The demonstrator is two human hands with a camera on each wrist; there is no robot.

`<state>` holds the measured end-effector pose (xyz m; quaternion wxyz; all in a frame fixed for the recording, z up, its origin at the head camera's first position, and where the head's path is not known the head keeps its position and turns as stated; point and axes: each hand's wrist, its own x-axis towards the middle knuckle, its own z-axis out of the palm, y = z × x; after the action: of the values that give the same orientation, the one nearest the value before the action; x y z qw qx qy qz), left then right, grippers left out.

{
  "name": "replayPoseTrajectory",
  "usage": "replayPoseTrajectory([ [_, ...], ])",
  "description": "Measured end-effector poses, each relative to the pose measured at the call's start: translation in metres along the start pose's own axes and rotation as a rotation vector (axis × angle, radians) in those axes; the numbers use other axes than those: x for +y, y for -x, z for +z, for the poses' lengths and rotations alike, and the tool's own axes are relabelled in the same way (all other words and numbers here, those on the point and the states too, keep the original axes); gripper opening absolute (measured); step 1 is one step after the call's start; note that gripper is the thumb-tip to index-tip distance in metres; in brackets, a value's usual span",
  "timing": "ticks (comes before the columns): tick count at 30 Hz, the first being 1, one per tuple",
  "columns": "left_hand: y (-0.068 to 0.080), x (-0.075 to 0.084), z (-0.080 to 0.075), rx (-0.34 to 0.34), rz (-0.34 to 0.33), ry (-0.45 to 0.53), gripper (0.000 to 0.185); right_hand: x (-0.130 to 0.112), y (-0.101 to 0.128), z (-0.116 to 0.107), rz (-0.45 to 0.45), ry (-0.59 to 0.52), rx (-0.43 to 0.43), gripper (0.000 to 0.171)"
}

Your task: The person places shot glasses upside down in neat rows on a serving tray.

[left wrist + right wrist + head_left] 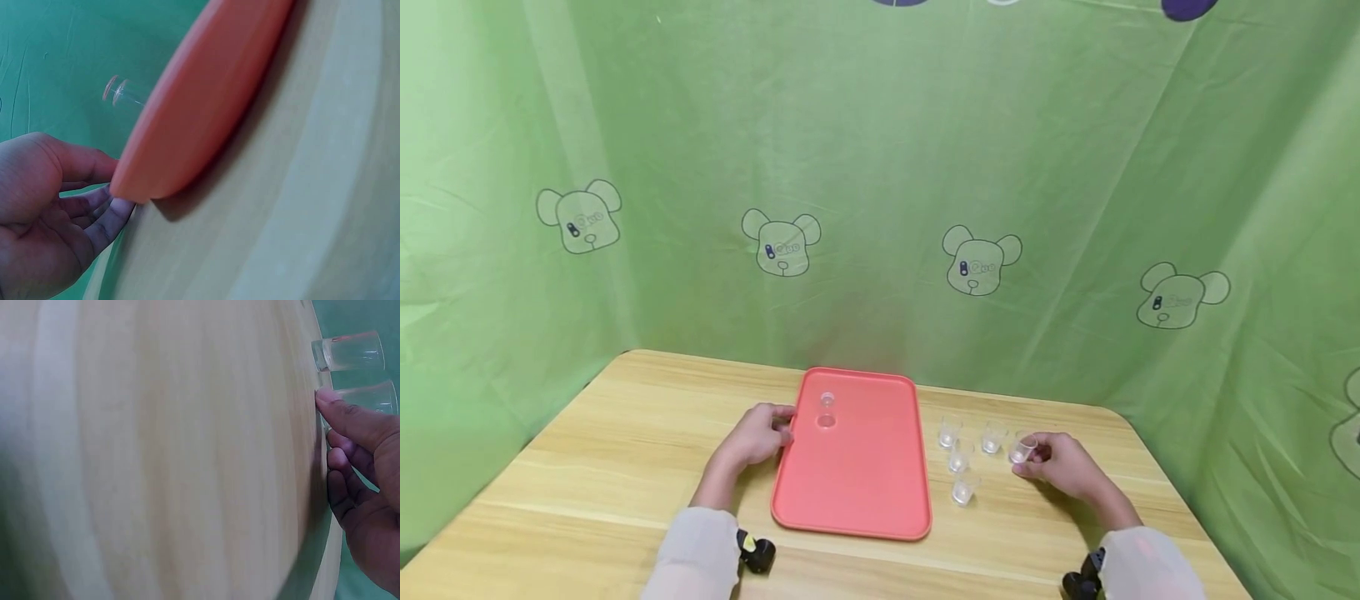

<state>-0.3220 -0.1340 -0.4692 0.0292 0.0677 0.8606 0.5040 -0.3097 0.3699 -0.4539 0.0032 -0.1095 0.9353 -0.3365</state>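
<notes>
A red tray [865,467] lies on the table, and my left hand [760,435] holds its left rim between thumb and fingers. In the left wrist view, that hand [56,206] grips the tray's edge [181,119]. On the tray's upper left stands a clear small glass [827,410], apparently upside down. My right hand [1062,465] pinches another clear small glass [1019,450] low on its side, right of the tray. The right wrist view shows the thumb of this hand [369,462] against the glass [375,397], which seems to stand on the table.
Several more clear glasses stand upright between the tray and my right hand, among them a near one [965,490] and one beside the held glass [993,438]. The wooden table [587,467] reaches back to a green curtain [865,167].
</notes>
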Motion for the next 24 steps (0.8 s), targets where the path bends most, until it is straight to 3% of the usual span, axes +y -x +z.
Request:
replayPoseTrajectory([
  [14,-0.002,0.001,0.002,-0.012,0.021,-0.004,0.049,0.004,0.001,-0.006,0.014,-0.017,0.015,0.033],
  [18,-0.002,0.001,0.002,-0.003,0.018,-0.009,0.048,0.003,-0.002,-0.008,0.009,0.010,0.040,0.029],
  [24,-0.001,0.000,0.000,-0.003,0.010,-0.007,0.049,-0.004,-0.010,-0.013,-0.022,0.049,0.077,0.036],
])
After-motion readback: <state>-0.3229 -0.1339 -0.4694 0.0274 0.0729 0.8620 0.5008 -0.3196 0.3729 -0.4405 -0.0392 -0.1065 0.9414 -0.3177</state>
